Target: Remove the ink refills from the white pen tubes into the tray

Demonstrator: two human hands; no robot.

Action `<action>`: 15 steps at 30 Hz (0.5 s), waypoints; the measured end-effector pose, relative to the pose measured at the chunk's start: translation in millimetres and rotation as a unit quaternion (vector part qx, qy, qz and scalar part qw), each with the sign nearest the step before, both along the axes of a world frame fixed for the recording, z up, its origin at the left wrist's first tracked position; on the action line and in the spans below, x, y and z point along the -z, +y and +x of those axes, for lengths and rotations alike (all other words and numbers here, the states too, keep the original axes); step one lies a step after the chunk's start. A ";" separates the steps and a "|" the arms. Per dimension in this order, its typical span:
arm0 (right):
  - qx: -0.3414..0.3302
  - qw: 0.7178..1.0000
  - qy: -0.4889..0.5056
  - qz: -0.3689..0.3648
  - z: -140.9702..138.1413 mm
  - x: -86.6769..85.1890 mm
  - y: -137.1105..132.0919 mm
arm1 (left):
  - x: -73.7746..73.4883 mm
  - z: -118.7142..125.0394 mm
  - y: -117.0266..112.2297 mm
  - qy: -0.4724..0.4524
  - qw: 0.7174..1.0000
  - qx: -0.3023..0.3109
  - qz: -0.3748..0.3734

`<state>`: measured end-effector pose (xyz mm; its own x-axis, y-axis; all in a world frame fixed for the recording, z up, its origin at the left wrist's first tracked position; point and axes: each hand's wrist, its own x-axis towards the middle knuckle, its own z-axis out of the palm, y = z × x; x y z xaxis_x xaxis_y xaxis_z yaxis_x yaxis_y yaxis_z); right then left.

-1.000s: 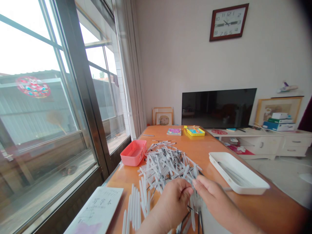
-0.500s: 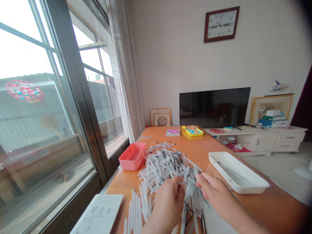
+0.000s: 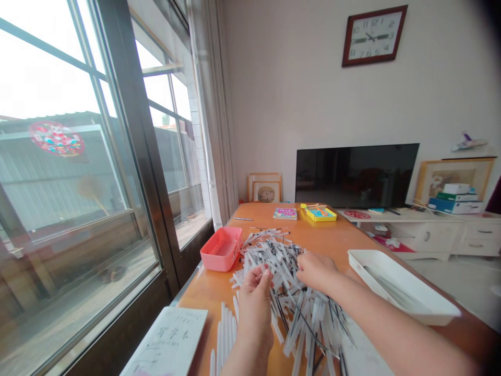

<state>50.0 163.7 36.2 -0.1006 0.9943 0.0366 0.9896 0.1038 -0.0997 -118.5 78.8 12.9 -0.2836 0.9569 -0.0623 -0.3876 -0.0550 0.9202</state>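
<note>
A heap of translucent white tubes (image 3: pixel 276 261), which look like pen barrels, covers the middle of the table, with thin black sticks (image 3: pixel 307 326) mixed in. At the left side of the heap is my left hand (image 3: pixel 256 300), thumb and fingers pinched together near their tips; whatever lies between them is too small to make out. My right hand (image 3: pixel 316 269) reaches over the heap's right side with its fingers curled down at the tubes, and what they grip is hidden. Several tubes lie side by side in a row (image 3: pixel 225 334) left of my left wrist.
A pink basket (image 3: pixel 221 249) stands left of the heap. On the right, a white tray (image 3: pixel 403 287) holds several clear tubes. A notebook (image 3: pixel 166 339) lies at the near left. A small book (image 3: pixel 285 213) and a yellow box (image 3: pixel 321 213) are at the far end.
My right hand has moved forward over the heap, away from my left hand. My left hand has shifted slightly left and up. The whole view has swung a little left.
</note>
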 end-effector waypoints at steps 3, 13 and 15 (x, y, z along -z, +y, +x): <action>0.012 0.999 -0.033 -0.031 -7.0 7.3 9.2 | 3.3 -1.3 2.1 -0.014 1.000 -0.003 -0.004; 0.021 0.998 0.063 -0.008 7.1 2.8 1.0 | 4.2 0.4 2.8 -0.001 1.000 0.009 -0.021; 0.009 0.993 0.119 0.001 12.8 -1.5 -13.5 | 3.8 2.4 1.0 0.004 0.999 0.024 -0.023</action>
<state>62.8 150.2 37.7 -0.0703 0.9958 0.0593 0.9397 0.0860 -0.3309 -116.1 79.8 9.0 -0.2387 0.9655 -0.1039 -0.3817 0.0051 0.9243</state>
